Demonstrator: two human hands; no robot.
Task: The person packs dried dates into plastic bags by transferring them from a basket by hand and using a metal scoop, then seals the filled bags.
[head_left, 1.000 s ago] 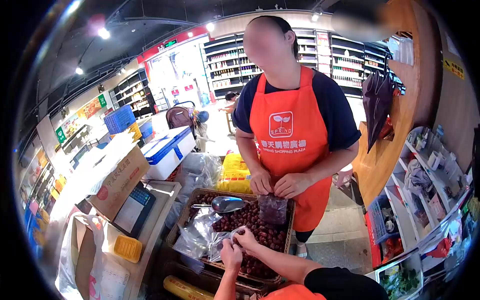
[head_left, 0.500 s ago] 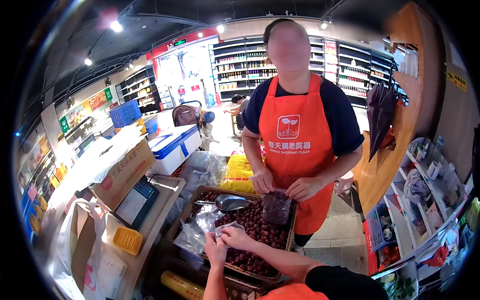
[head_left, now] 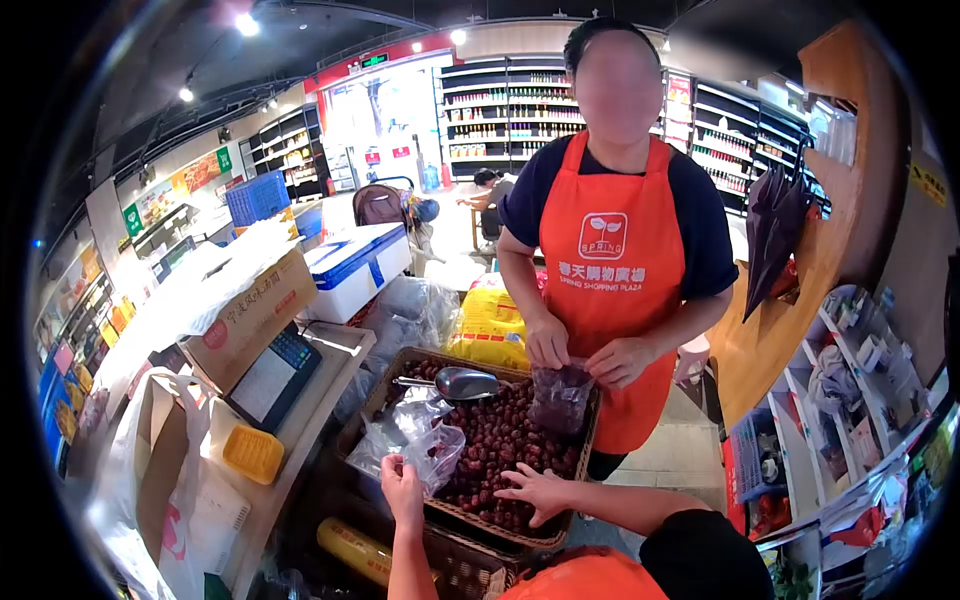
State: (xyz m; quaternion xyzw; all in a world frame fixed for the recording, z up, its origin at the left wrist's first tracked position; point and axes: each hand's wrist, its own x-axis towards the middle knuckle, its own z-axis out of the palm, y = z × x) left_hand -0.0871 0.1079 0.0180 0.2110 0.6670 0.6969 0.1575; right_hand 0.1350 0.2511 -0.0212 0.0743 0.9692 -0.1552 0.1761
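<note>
A wicker basket [head_left: 592,420] full of dark red dates [head_left: 495,440] stands in front of me. My left hand [head_left: 402,490] pinches the edge of a clear plastic bag [head_left: 435,455] over the basket's left side. Over the dates, at the near right, my right hand [head_left: 540,494] has its fingers spread, touching or just above them. A metal scoop [head_left: 467,383] lies on the dates at the back. Across the basket, a person in an orange apron [head_left: 612,260] holds a filled clear bag [head_left: 560,397] by its top with both hands.
To the left, a counter [head_left: 345,343] bears a cardboard box [head_left: 250,320], a scale and a yellow tray [head_left: 252,454]. Behind the basket are a yellow sack [head_left: 492,325] and a white-and-blue foam box [head_left: 355,270]. White shelves [head_left: 800,400] and an umbrella [head_left: 775,235] are at the right.
My right hand has let go of the clear bag and moved right and down to the dates, its fingers spreading. The bag now hangs wider from my left hand. The view has shifted.
</note>
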